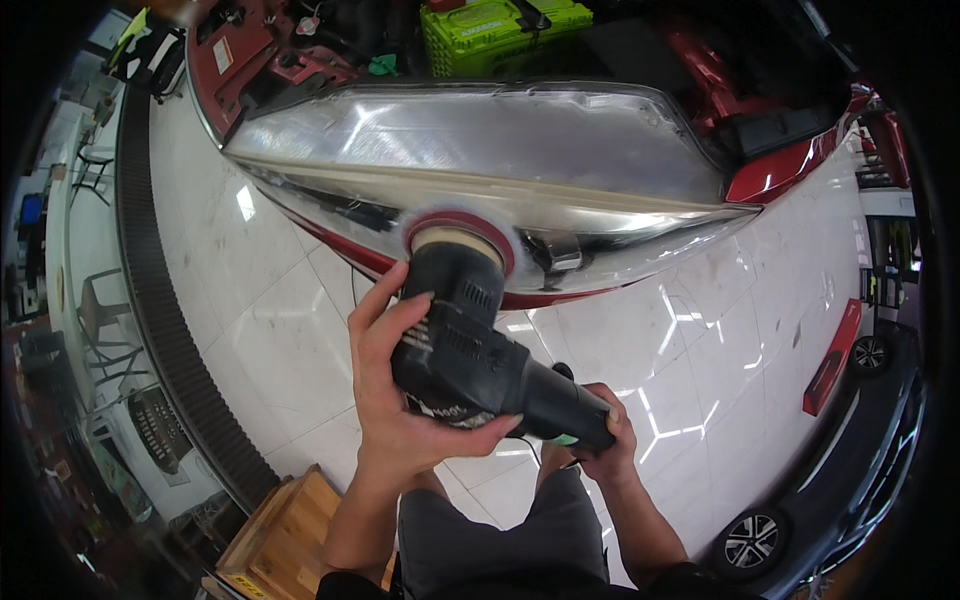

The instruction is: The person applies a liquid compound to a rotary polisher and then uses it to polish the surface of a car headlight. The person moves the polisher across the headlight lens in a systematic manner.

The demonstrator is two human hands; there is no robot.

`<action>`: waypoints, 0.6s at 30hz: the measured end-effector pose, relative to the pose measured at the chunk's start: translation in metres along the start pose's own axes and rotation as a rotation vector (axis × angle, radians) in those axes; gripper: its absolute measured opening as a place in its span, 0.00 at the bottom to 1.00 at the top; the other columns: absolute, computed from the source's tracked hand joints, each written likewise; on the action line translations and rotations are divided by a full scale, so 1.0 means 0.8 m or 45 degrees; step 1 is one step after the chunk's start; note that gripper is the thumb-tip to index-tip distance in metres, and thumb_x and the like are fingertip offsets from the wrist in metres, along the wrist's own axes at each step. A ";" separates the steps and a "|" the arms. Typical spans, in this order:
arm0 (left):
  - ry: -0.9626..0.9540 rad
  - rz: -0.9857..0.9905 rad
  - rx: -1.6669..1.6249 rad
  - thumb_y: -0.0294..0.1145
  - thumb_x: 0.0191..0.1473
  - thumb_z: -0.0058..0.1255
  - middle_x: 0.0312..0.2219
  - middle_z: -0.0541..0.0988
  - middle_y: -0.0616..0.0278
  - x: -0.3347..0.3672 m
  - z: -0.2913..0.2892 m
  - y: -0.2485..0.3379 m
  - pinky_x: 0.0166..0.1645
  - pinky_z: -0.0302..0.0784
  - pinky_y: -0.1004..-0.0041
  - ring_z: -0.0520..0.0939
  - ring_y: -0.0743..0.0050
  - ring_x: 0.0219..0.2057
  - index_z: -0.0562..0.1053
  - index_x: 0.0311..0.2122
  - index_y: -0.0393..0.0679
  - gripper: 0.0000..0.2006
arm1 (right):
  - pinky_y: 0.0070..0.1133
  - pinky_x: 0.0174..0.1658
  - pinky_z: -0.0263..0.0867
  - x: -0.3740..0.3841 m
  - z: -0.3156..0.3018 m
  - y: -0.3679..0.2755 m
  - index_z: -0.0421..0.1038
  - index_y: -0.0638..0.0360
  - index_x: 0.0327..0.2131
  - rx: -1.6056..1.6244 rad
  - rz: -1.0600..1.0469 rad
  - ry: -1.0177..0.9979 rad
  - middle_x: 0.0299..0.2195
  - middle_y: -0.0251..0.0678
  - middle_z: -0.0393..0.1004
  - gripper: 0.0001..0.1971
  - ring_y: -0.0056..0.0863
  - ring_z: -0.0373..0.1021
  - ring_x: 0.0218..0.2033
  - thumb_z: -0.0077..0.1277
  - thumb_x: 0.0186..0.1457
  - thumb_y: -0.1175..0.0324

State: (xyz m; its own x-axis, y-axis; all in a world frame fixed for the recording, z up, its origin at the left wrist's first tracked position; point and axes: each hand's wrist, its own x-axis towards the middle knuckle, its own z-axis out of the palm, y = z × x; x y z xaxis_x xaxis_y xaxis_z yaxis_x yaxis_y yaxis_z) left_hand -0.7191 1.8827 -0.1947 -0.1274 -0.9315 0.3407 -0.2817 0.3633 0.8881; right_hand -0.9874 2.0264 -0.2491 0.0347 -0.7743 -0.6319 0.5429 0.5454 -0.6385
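Both my hands hold a black orbital sander [455,345] with a round pad [458,228] at its head. The pad lies against the front face of a car headlight [480,140], whose lens looks hazy and scuffed. My left hand [395,385] is wrapped around the sander's body, fingers along its left side and thumb underneath. Farther back, my right hand [612,440] grips the end of the handle, its fingers partly hidden behind it. A dark cord hangs below the tool.
Above the headlight, the open engine bay of a red car holds a bright green battery [500,35]. A wooden box [285,540] stands at lower left beside a dark floor grating [170,290]. At right are a dark car [850,450] and a long red box [832,358].
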 end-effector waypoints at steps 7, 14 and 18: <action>0.086 0.137 -0.019 0.47 0.28 0.82 0.66 0.56 0.30 -0.040 0.073 -0.006 0.68 0.73 0.45 0.62 0.31 0.69 0.56 0.66 0.50 0.59 | 0.21 0.39 0.71 0.045 -0.081 -0.016 0.73 0.70 0.48 -0.166 -0.171 -0.040 0.40 0.43 0.78 0.40 0.27 0.76 0.38 0.61 0.48 0.38; 0.236 0.222 0.098 0.41 0.29 0.84 0.67 0.54 0.32 -0.060 0.144 0.005 0.61 0.82 0.47 0.65 0.26 0.67 0.61 0.65 0.54 0.56 | 0.17 0.36 0.70 0.093 -0.139 -0.042 0.70 0.68 0.52 -0.467 -0.510 -0.143 0.41 0.38 0.77 0.48 0.23 0.77 0.36 0.67 0.46 0.29; 0.240 0.246 0.230 0.41 0.29 0.84 0.67 0.54 0.31 -0.055 0.174 0.027 0.63 0.79 0.46 0.65 0.25 0.67 0.62 0.65 0.53 0.55 | 0.25 0.52 0.68 0.108 -0.166 -0.029 0.73 0.66 0.57 -0.715 -0.908 -0.150 0.48 0.38 0.76 0.54 0.30 0.75 0.48 0.75 0.36 0.31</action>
State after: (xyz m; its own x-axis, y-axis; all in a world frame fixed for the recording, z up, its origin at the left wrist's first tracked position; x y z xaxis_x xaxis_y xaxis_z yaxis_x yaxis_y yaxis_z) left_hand -0.8522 1.9337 -0.2337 -0.0211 -0.8256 0.5638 -0.4356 0.5152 0.7381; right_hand -1.1082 1.9899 -0.3470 -0.0502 -0.9985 0.0233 -0.0183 -0.0224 -0.9996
